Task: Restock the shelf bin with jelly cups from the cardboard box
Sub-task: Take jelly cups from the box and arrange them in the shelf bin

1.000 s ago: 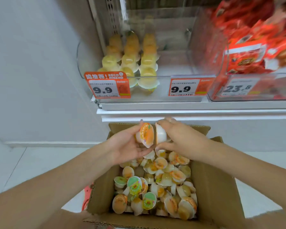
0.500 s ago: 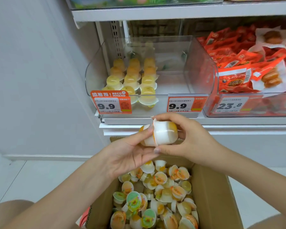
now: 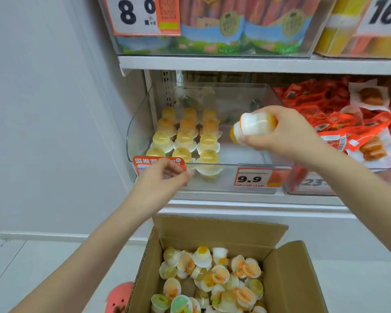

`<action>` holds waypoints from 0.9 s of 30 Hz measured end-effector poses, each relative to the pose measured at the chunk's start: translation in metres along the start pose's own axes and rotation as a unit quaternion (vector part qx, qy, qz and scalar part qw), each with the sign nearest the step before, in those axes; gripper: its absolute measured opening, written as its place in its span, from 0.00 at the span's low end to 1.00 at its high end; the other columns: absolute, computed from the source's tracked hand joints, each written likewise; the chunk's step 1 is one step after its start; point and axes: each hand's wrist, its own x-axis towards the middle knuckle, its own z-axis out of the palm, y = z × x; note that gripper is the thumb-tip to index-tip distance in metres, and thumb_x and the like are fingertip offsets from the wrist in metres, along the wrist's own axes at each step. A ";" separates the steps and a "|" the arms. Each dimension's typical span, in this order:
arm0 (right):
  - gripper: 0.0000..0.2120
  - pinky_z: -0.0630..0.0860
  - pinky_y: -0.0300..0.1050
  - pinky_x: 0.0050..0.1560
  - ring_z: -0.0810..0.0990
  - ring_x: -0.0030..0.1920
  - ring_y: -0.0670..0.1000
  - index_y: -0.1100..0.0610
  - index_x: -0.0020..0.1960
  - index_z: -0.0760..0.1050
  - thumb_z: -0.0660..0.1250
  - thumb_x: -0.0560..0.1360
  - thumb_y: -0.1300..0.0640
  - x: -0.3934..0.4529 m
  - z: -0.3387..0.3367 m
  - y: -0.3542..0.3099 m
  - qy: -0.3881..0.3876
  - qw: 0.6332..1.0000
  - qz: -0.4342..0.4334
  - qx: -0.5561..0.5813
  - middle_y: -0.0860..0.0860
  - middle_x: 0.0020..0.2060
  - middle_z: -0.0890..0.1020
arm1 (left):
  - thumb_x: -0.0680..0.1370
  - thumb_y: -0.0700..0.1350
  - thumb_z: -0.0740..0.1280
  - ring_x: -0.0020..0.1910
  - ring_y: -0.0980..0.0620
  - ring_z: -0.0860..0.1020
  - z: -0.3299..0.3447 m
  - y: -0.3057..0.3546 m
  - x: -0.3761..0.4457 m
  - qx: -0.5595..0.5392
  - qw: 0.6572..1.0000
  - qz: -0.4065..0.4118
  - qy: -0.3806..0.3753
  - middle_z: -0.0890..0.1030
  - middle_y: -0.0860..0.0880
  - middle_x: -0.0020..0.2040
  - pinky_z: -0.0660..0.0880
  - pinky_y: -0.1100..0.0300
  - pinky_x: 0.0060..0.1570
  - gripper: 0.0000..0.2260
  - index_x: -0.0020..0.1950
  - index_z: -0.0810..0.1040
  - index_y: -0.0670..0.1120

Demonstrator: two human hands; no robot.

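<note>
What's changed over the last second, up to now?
The right hand carried the stacked jelly cups up from over the cardboard box into the shelf bin. The left hand let go and sits at the bin's front. The bin's rows and the box stayed put.

Shelf bin (image 3: 136, 132): on the shelf, above and behind the cardboard box (image 3: 294, 279).
Jelly cups in bin (image 3: 185, 138): upside down in rows in its left part.
Right hand (image 3: 287, 136): over the bin's right part, holding stacked jelly cups (image 3: 253, 127).
Left hand (image 3: 160, 179): before the bin's front left wall.
Loose jelly cups (image 3: 212, 281): heaped in the box.
Snack packets (image 3: 348, 123): in the bin to the right.
</note>
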 end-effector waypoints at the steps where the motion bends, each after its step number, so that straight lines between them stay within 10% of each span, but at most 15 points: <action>1: 0.18 0.70 0.43 0.39 0.78 0.41 0.53 0.57 0.46 0.78 0.75 0.65 0.46 0.027 0.003 0.002 -0.011 0.997 0.015 -0.071 0.53 0.39 0.81 | 0.73 0.53 0.71 0.39 0.59 0.79 -0.006 -0.003 0.010 0.037 0.999 0.021 0.026 0.82 0.51 0.39 0.74 0.64 0.40 0.10 0.44 0.79 0.47; 6: 0.08 0.74 0.43 0.39 0.79 0.43 0.56 0.56 0.34 0.72 0.70 0.68 0.57 0.131 0.054 0.044 -0.151 0.959 0.060 -0.231 0.53 0.35 0.78 | 0.69 0.57 0.73 0.30 0.59 0.77 -0.017 -0.010 0.032 0.106 0.993 0.031 0.046 0.79 0.54 0.26 0.68 0.66 0.31 0.13 0.33 0.83 0.49; 11: 0.30 0.77 0.45 0.44 0.79 0.51 0.53 0.60 0.58 0.72 0.77 0.60 0.54 0.179 0.090 0.085 -0.097 0.982 0.081 -0.142 0.53 0.51 0.79 | 0.69 0.60 0.72 0.36 0.53 0.78 -0.020 -0.015 0.045 0.123 0.991 0.022 0.055 0.81 0.48 0.31 0.72 0.61 0.33 0.15 0.30 0.84 0.50; 27: 0.31 0.71 0.40 0.53 0.75 0.54 0.49 0.57 0.61 0.68 0.79 0.64 0.56 0.177 0.112 0.096 -0.019 0.994 0.098 0.039 0.48 0.51 0.75 | 0.69 0.58 0.73 0.34 0.59 0.77 -0.018 -0.016 0.046 0.106 0.993 0.041 0.041 0.80 0.53 0.28 0.70 0.67 0.30 0.13 0.28 0.83 0.54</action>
